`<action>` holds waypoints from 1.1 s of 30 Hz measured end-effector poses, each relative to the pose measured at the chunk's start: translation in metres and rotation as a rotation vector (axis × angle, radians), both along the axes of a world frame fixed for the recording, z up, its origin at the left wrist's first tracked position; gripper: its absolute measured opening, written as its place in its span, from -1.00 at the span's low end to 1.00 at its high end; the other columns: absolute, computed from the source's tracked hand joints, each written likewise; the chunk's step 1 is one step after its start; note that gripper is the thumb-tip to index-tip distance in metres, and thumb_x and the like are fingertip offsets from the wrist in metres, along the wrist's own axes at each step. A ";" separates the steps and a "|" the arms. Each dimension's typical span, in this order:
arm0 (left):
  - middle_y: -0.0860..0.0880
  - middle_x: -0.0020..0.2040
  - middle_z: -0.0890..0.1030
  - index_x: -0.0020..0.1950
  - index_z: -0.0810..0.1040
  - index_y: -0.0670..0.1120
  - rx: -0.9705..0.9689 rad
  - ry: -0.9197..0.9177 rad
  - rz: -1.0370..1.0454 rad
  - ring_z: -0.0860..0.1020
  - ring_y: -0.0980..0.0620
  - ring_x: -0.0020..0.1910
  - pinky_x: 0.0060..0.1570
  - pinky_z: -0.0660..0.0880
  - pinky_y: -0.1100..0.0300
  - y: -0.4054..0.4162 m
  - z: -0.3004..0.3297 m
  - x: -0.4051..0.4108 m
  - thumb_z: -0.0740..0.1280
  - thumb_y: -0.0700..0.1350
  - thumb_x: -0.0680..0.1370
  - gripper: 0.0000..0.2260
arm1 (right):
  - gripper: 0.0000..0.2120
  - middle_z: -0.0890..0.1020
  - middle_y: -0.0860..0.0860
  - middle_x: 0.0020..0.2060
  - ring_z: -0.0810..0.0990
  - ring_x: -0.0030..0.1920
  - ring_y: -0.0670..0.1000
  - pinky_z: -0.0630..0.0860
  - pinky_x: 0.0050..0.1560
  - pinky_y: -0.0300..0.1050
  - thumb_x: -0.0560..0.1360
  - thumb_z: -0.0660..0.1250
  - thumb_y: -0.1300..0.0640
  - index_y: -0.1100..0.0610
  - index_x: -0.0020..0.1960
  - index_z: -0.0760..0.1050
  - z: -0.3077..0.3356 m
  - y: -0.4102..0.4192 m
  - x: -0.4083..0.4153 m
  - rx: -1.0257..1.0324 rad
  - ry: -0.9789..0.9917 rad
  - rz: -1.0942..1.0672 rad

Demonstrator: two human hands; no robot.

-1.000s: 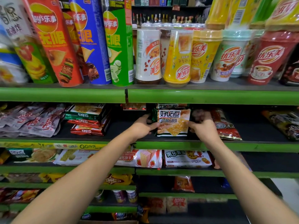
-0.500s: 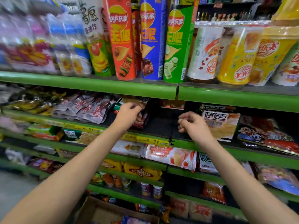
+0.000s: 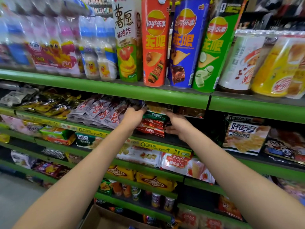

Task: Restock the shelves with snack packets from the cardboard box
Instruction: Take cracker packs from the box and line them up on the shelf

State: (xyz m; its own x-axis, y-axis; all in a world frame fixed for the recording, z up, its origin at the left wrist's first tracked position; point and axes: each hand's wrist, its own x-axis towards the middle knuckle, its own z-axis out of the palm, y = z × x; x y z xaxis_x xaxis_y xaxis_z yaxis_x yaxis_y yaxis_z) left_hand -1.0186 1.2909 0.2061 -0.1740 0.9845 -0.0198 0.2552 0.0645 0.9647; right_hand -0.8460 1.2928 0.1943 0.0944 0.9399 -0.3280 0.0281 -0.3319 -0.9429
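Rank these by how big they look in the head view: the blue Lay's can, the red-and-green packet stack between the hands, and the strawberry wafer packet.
1. Blue Lay's can, clearly largest, though it sits nearer the camera.
2. Strawberry wafer packet.
3. Red-and-green packet stack, partly hidden by both hands, so its rank against the wafer packet is unsure.

I see a run of green-edged shelving (image 3: 105, 87) filling the view, tier upon tier, sloping down toward the left. A yellow price strip (image 3: 158, 146) runs along one edge. Grey floor (image 3: 14, 192) shows at the near left. Far behind, at the top, dim shelves (image 3: 100, 7) stand in shadow; the light is even.
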 end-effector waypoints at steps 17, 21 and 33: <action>-0.02 0.05 0.65 0.08 0.57 -0.01 -0.070 -0.283 -0.192 0.64 -0.03 -0.04 -0.36 0.56 0.21 -0.017 -0.045 0.013 0.30 0.04 0.61 -0.84 | -0.64 0.65 0.11 0.16 0.56 0.25 0.20 0.42 0.35 0.21 0.48 0.44 0.23 0.12 0.26 0.54 -0.011 -0.033 0.095 0.216 0.214 -0.150; 0.02 -0.10 0.71 0.06 0.60 -0.07 -0.110 -0.260 -0.343 0.63 0.07 -0.13 -0.30 0.53 0.24 -0.023 -0.046 0.034 0.28 0.06 0.62 -0.77 | -0.59 0.68 0.13 0.13 0.61 0.20 0.20 0.44 0.35 0.23 0.47 0.45 0.22 0.11 0.30 0.50 -0.016 -0.038 0.103 0.207 0.216 -0.091; -0.03 -0.14 0.72 -0.05 0.55 -0.12 -0.171 -0.361 -0.377 0.68 0.04 -0.14 -0.17 0.57 0.13 -0.035 -0.056 0.046 0.31 -0.19 0.60 -0.94 | -0.45 0.70 0.15 0.04 0.68 -0.07 0.10 0.53 0.19 0.20 0.45 0.48 0.21 0.14 0.37 0.36 -0.034 -0.055 0.124 0.165 0.270 -0.058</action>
State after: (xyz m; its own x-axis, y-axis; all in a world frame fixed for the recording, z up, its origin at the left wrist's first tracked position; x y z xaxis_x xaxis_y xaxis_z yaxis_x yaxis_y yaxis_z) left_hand -0.9727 1.2561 0.1506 0.2374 0.9550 -0.1777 -0.0543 0.1957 0.9791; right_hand -0.7217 1.2377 0.1602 0.0799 0.9781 -0.1923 -0.2446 -0.1677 -0.9550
